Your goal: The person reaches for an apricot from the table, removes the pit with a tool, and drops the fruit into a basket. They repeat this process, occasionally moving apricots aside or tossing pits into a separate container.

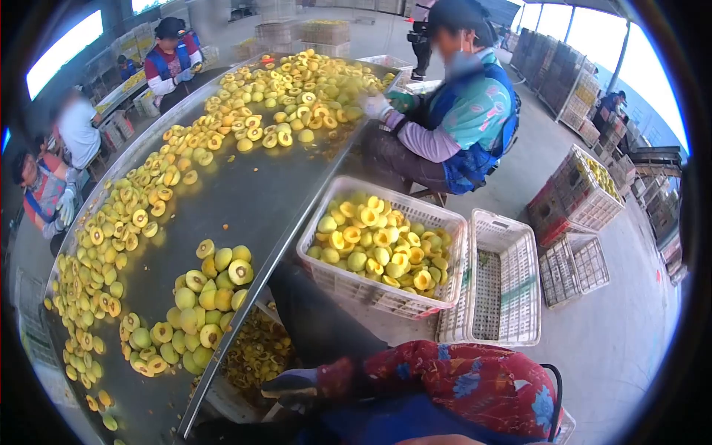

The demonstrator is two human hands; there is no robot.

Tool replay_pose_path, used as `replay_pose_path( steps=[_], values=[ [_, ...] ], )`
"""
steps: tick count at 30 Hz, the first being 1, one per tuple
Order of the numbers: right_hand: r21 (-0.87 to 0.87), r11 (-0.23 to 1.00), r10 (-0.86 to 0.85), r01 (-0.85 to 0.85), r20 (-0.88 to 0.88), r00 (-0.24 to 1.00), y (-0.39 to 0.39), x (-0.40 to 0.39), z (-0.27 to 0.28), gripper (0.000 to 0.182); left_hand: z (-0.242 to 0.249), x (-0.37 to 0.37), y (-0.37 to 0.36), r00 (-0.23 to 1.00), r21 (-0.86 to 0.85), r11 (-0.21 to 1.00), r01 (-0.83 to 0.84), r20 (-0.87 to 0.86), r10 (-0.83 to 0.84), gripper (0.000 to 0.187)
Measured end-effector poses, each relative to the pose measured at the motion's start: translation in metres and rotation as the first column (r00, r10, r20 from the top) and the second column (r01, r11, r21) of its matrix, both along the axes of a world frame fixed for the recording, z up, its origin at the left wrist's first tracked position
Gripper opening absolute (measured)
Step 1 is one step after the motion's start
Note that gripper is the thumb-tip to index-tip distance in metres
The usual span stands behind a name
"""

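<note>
My right hand (293, 384), in a dark glove below a red floral sleeve, is low beside the metal table's edge. Its fingers are closed around something with a pale, tan edge that I cannot make out. Just past it, under the table edge, a bin holds brownish-yellow fruit scraps (256, 352). On the dark table (245, 193), a pile of yellow-green fruit (196, 304), some cut in half with brown stones showing, lies nearest to me. My left hand does not show.
A white crate of hollowed yellow fruit halves (386, 245) stands right of the table, with another white crate (508, 274) beside it. Across the table runs a long heap of cut fruit (259, 104). A co-worker in a blue vest (475, 111) sits at its far right edge.
</note>
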State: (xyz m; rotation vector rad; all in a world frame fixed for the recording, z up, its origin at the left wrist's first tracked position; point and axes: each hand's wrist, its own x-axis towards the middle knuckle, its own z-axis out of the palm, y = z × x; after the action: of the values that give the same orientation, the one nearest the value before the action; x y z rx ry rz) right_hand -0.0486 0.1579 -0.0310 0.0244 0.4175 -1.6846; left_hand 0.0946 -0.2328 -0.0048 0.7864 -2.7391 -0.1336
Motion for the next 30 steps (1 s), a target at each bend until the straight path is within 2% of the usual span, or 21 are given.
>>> replay_pose_path(
  steps=[2, 3, 4, 6, 8, 9, 12, 15, 17, 18, 20, 24, 27, 29, 30],
  values=[
    [0.1, 0.989, -0.067, 0.109, -0.355, 0.933, 0.006, 0.002, 0.021, 0.025, 0.085, -0.105, 0.087, 0.984, 0.339, 0.94, 0.038, 0.15, -0.094, 0.054],
    [0.122, 0.981, -0.07, 0.154, -0.513, 0.855, 0.007, 0.005, 0.029, 0.026, 0.037, -0.129, 0.064, 0.985, 0.198, 0.974, 0.109, 0.111, -0.133, 0.055],
    [0.151, 0.973, -0.081, 0.174, -0.483, 0.872, 0.011, 0.003, 0.037, 0.025, 0.068, -0.171, 0.101, 0.964, 0.322, 0.945, 0.065, 0.225, -0.143, 0.057],
    [0.176, 0.965, -0.1, 0.194, -0.436, 0.894, 0.02, 0.001, 0.041, 0.025, -0.009, -0.23, 0.07, 0.902, 0.257, 0.936, 0.242, 0.295, -0.314, 0.06],
    [0.11, 0.977, -0.12, 0.181, -0.417, 0.901, 0.027, -0.003, 0.024, 0.025, -0.006, -0.246, 0.087, 0.899, 0.135, 0.974, 0.181, 0.379, -0.219, 0.06],
    [0.06, 0.983, -0.136, 0.176, -0.41, 0.902, 0.031, -0.004, 0.013, 0.026, -0.005, -0.241, 0.087, 0.891, 0.123, 0.974, 0.191, 0.395, -0.225, 0.061],
    [0.162, 0.971, -0.089, 0.179, -0.448, 0.889, 0.036, 0.001, 0.044, 0.032, 0.008, -0.23, 0.088, 0.868, 0.08, 0.969, 0.234, 0.431, -0.245, 0.066],
    [0.094, 0.99, -0.06, 0.104, -0.386, 0.92, 0.034, 0.001, 0.039, 0.037, 0.02, -0.218, 0.075, 0.866, 0.122, 0.986, 0.117, 0.473, -0.161, 0.073],
    [0.124, 0.978, -0.082, 0.167, -0.508, 0.858, 0.035, 0.004, 0.042, 0.039, 0.015, -0.214, 0.053, 0.855, 0.191, 0.981, 0.014, 0.507, -0.11, 0.076],
    [0.134, 0.971, -0.091, 0.199, -0.563, 0.822, 0.035, 0.006, 0.044, 0.041, 0.009, -0.213, 0.04, 0.859, 0.171, 0.985, 0.004, 0.503, -0.091, 0.078],
    [0.14, 0.964, -0.117, 0.226, -0.539, 0.834, 0.039, 0.01, 0.052, 0.045, 0.004, -0.211, 0.027, 0.867, 0.133, 0.991, -0.02, 0.497, -0.049, 0.082],
    [0.059, 0.977, -0.14, 0.206, -0.554, 0.821, 0.045, 0.009, 0.052, 0.044, 0.002, -0.211, 0.02, 0.855, 0.048, 0.995, 0.085, 0.51, -0.098, 0.076],
    [0.152, 0.954, -0.101, 0.259, -0.648, 0.755, 0.043, 0.006, 0.052, 0.04, -0.018, -0.206, -0.009, 0.914, 0.051, 0.995, 0.087, 0.394, -0.1, 0.066],
    [0.26, 0.939, -0.032, 0.223, -0.581, 0.813, 0.044, -0.003, 0.038, 0.038, -0.031, -0.194, -0.025, 0.988, 0.3, 0.946, 0.126, 0.047, -0.146, 0.059],
    [0.313, 0.929, -0.001, 0.199, -0.534, 0.845, 0.042, -0.004, 0.031, 0.038, -0.028, -0.188, -0.031, 0.983, 0.411, 0.895, 0.173, -0.121, -0.135, 0.056]
  ],
)
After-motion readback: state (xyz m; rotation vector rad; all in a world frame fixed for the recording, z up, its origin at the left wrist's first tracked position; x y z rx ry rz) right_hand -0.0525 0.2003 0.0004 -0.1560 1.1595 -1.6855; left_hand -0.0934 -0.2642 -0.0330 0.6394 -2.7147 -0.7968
